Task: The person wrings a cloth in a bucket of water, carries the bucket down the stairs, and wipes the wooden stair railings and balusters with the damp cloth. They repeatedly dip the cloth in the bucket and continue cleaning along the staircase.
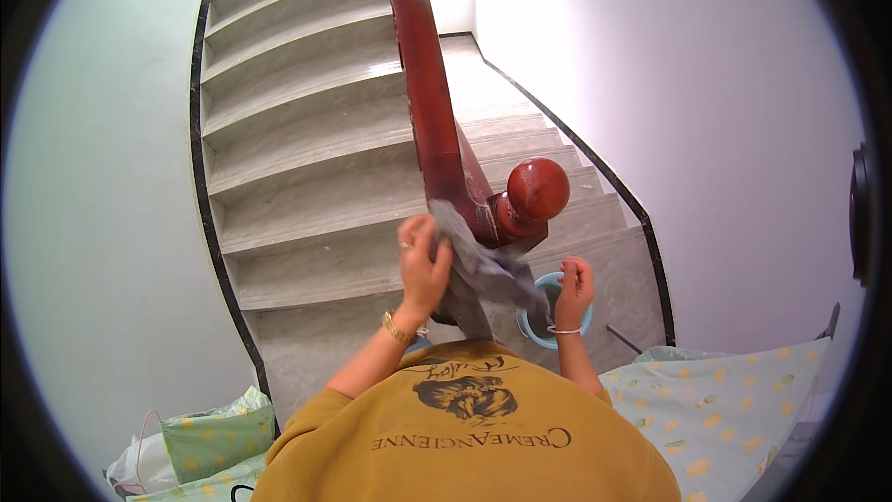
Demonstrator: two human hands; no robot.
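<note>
A grey cloth [488,268], blurred by motion, stretches slantwise below the lower end of the red wooden handrail [425,84]. My left hand [424,268] grips its upper left end, beside the handrail. The cloth's other end hangs towards a light blue bucket [587,321] holding dark water. Over the bucket's right rim is my right hand [575,289], fingers curled; whether it holds any of the cloth cannot be made out. A round red ball finial [539,188] tops the newel post just beyond the cloth.
Grey stone stairs [313,160] rise on the left; another flight [516,146] lies right of the handrail. White walls [662,118] with dark skirting flank both. Patterned cloth covers [725,411] lie at lower right, and a patterned bundle [219,439] at lower left. A dark rod [624,339] lies near the bucket.
</note>
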